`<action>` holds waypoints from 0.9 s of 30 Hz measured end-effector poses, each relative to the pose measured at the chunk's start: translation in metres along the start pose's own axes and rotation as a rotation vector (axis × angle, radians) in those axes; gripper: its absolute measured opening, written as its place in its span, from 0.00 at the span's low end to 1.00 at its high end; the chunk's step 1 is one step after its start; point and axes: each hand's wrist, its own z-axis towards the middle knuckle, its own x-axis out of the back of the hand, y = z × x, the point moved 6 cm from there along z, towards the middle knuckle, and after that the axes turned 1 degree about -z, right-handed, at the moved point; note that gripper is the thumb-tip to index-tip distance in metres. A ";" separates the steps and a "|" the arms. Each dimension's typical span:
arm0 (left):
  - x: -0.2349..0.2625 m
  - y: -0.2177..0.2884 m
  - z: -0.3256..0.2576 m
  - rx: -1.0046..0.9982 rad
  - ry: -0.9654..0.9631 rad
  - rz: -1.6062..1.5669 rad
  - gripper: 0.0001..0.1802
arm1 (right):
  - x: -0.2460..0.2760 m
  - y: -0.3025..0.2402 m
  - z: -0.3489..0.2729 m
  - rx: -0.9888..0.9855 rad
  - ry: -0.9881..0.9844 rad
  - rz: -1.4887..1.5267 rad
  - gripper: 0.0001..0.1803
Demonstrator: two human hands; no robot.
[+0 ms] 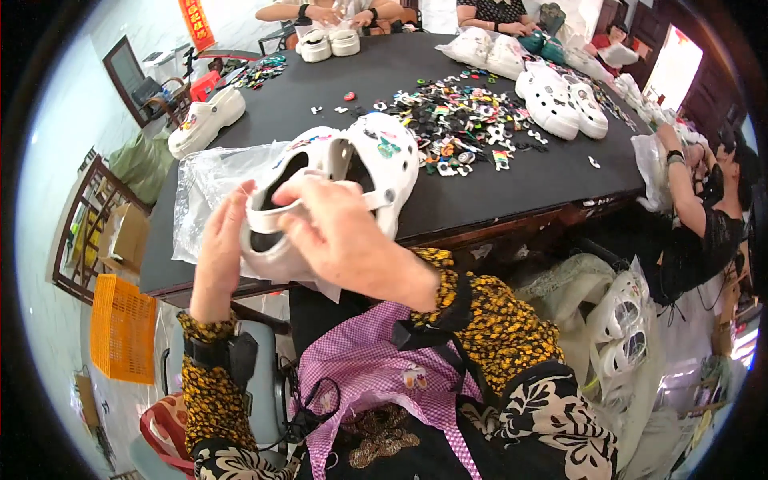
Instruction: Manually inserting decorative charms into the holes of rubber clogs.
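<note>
A pair of white clogs [386,156] with colourful charms on the toes lies at the table's near edge, heels toward me. My right hand [344,232] reaches over the left clog, its fingers curled on the heel strap [276,218]. Along that clog's left side rests my left hand [220,252], fingers long and close together, with the tips by the strap's end; its thumb is hidden. A clear plastic bag [200,192] lies under and beside the shoes.
A heap of loose shoe charms [456,120] spreads beyond the clogs on the black table [352,80]. More white clogs stand at the left [206,122], right [552,100] and far side [330,46]. Several people work around the table. An orange basket [120,328] is at lower left.
</note>
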 end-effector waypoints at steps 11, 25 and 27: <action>0.034 0.047 0.021 -0.343 0.329 0.459 0.18 | -0.054 0.000 0.002 0.186 0.005 -0.358 0.22; -0.078 0.064 0.016 0.024 -0.132 0.204 0.22 | 0.093 0.108 -0.011 -0.377 0.232 0.177 0.11; -0.086 0.066 0.021 0.062 -0.163 0.267 0.22 | 0.087 0.115 -0.010 -0.369 0.204 0.260 0.12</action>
